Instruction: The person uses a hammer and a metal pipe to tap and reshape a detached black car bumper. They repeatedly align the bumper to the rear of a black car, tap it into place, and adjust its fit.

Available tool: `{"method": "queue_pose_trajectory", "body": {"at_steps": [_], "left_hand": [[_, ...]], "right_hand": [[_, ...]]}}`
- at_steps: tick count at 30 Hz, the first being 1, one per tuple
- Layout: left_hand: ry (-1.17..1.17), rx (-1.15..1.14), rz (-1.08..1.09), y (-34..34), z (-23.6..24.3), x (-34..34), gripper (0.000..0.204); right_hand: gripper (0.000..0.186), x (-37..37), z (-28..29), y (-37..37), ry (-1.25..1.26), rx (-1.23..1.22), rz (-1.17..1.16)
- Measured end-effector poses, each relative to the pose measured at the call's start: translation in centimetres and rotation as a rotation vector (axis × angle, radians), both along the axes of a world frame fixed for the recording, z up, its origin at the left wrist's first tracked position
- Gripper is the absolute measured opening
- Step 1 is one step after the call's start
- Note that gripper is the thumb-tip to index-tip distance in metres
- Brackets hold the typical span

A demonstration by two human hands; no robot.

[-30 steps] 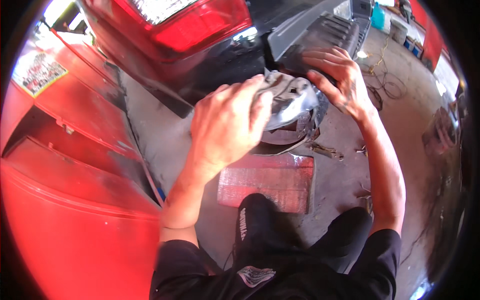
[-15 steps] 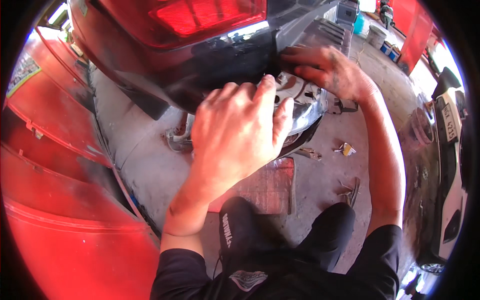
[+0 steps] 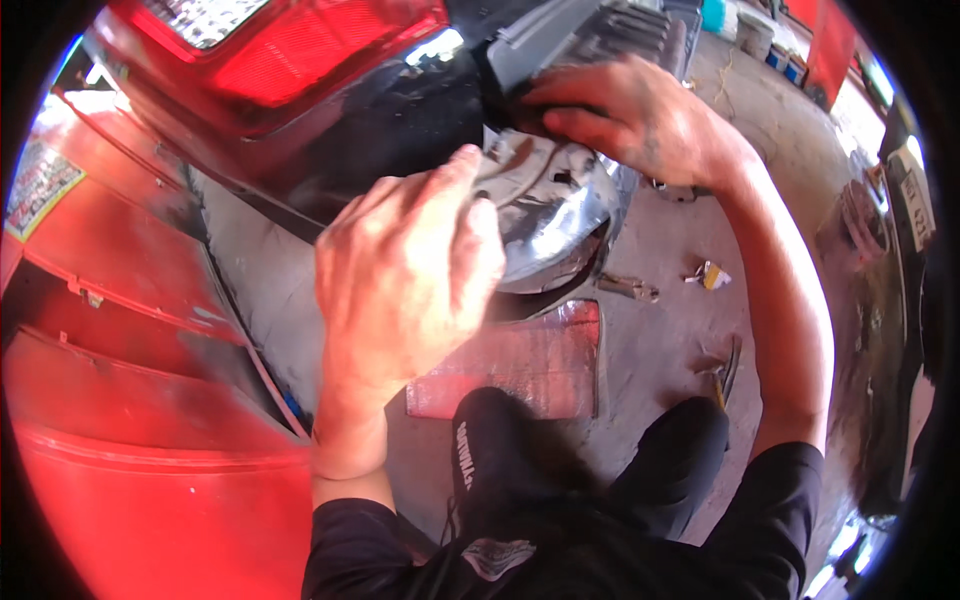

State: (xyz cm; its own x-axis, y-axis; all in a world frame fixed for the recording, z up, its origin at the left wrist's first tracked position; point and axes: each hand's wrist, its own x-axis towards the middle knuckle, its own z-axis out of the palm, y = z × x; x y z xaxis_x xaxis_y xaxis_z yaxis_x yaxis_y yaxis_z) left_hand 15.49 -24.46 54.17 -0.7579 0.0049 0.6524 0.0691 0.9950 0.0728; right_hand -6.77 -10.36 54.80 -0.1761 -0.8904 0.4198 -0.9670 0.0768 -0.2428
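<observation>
My left hand is bent over the bent metal end of a vehicle's rear bumper, thumb along its near side, fingertips partly hidden. My right hand is blurred, fingers stretched apart into the dark gap between the black body panel and the ridged step of the bumper. A red tail lamp sits above.
A large red panel fills the left. On the floor lie a flattened reddish sheet, pliers, a small yellow-white item and a hammer-like tool. A bucket and another vehicle are at right.
My right hand has moved leftward, its fingers deeper into the gap. My left hand sits lower and further left in view, still at the metal end. The view has shifted.
</observation>
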Motion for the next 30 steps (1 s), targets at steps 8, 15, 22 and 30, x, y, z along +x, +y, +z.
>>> {"method": "queue_pose_trajectory", "body": {"at_steps": [8, 15, 22, 30], "left_hand": [[0.163, -0.083, 0.036, -0.5, -1.5, -0.4, 0.029], [0.21, -0.066, 0.045, -0.2, -2.0, -0.7, 0.028], [0.236, -0.065, 0.01, -0.6, -2.3, -0.8, 0.029], [0.237, -0.054, 0.0, -0.7, -2.4, -0.8, 0.03]], "right_hand": [[0.045, 0.9, 1.9, 2.7, 0.351, 0.01, -0.047], [0.061, -2.1, 3.1, 7.1, 0.299, 0.036, -0.003], [0.056, -1.6, 3.1, 8.3, 0.211, 0.006, -0.093], [0.063, -3.3, 5.2, 12.1, -0.021, 0.066, -0.211]]}}
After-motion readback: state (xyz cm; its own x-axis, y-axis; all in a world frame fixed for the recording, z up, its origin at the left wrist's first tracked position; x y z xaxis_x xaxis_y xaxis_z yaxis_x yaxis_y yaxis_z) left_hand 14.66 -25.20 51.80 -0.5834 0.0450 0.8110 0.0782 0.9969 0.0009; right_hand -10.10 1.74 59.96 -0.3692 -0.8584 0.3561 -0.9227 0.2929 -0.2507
